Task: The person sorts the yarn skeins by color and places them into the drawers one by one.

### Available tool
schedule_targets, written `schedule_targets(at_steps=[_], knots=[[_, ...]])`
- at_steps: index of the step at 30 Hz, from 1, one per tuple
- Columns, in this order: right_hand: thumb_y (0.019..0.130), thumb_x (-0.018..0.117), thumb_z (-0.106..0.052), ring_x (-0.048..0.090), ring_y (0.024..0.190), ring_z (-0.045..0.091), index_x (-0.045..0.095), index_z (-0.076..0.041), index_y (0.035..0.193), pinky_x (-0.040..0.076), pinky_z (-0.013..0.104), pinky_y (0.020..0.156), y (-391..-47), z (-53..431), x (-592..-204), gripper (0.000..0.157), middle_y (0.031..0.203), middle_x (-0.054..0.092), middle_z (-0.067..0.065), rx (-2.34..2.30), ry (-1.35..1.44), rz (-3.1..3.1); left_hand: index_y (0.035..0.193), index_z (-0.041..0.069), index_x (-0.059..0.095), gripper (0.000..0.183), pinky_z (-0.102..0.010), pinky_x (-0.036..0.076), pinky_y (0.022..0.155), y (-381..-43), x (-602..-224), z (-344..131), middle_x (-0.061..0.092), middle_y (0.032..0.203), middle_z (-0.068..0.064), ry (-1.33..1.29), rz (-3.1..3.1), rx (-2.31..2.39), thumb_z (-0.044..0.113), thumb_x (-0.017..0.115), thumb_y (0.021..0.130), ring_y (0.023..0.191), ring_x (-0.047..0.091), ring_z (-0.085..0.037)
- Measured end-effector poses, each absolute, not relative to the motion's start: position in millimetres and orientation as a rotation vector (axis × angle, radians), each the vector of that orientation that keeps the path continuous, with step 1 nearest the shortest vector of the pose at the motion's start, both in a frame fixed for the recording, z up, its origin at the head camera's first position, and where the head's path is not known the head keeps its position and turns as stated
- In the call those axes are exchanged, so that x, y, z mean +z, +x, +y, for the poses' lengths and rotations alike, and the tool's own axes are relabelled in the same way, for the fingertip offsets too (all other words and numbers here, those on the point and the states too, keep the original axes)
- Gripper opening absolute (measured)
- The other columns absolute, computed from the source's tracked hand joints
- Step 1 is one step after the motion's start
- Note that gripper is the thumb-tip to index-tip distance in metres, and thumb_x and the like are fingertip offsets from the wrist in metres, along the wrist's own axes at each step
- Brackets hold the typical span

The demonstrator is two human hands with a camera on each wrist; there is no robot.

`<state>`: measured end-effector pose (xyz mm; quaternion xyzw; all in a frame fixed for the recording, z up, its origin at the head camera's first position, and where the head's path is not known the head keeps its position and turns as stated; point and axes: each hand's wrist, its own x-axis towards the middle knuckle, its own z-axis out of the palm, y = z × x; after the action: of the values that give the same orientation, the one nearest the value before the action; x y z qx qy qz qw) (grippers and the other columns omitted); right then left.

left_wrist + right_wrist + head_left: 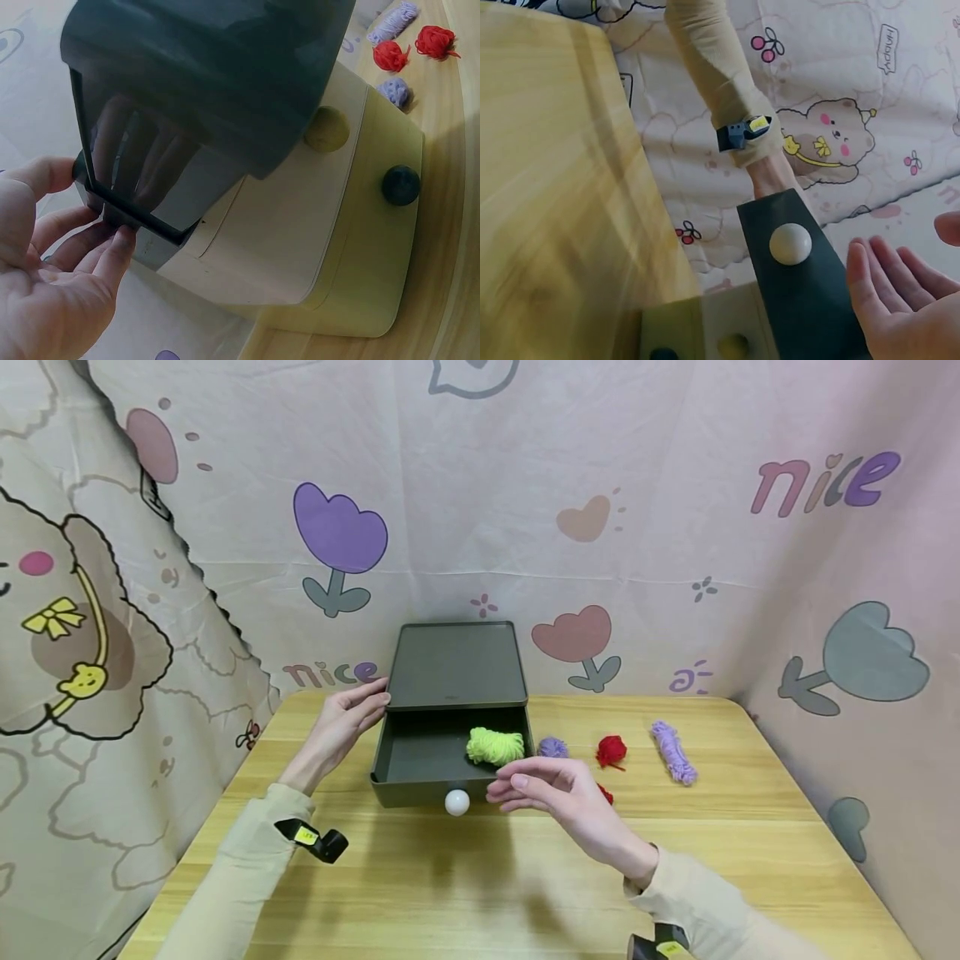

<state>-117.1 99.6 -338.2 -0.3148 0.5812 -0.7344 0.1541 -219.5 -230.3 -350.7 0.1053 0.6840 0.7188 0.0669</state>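
Note:
A small chest stands on the table, its dark green top drawer [386, 787] pulled out. Inside, at the right, lies a yellow-green yarn bundle [495, 747]. A white round knob [457, 802] sits on the drawer front. My left hand [341, 729] rests its fingertips against the left side of the chest's dark top section [457, 666]; in the left wrist view the fingers reflect in its glossy side. My right hand [558, 797], empty, hovers at the drawer's front right corner, fingers extended. Beside the white knob, the right wrist view shows these fingers [889, 281] loosely spread.
Right of the chest lie a purple yarn ball [552, 747], a red yarn ball [611, 750], another red one [605, 793] partly hidden by my right hand, and a purple skein [673, 753]. Below the top drawer are a cream drawer [281, 217] and a yellow-green one [367, 262].

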Motion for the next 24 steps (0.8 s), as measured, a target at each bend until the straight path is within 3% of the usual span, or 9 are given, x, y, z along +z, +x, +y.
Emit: schedule_targets(at_steps=[9, 17, 24], knots=[[0.096, 0.038, -0.014, 0.056, 0.107, 0.037, 0.04, 0.02, 0.12, 0.049, 0.043, 0.093, -116, 88, -354, 0.042, 0.115, 0.055, 0.03, -1.985, -0.811, 1.438, 0.139, 0.004, 0.03, 0.056, -0.013, 0.043, 0.095, -219, -351, -230, 0.014, 0.15, -0.013, 0.318, 2.067, 2.171, 0.02, 0.052, 0.09, 0.132, 0.031, -0.019], [0.094, 0.044, -0.021, 0.062, 0.098, 0.03, 0.053, 0.01, 0.112, 0.05, 0.044, 0.09, -117, 74, -374, 0.037, 0.107, 0.061, 0.026, -1.927, -0.676, 1.402, 0.139, 0.004, 0.03, 0.055, -0.014, 0.043, 0.096, -219, -351, -229, 0.015, 0.15, -0.012, 0.309, 2.074, 2.169, 0.02, 0.052, 0.09, 0.132, 0.031, -0.019], [0.093, 0.044, -0.025, 0.062, 0.097, 0.034, 0.056, 0.004, 0.11, 0.05, 0.043, 0.089, -120, 65, -388, 0.035, 0.106, 0.062, 0.025, -1.918, -0.566, 1.373, 0.139, 0.004, 0.03, 0.056, -0.014, 0.042, 0.096, -218, -351, -230, 0.015, 0.15, -0.012, 0.31, 2.074, 2.17, 0.02, 0.052, 0.09, 0.132, 0.03, -0.019]])
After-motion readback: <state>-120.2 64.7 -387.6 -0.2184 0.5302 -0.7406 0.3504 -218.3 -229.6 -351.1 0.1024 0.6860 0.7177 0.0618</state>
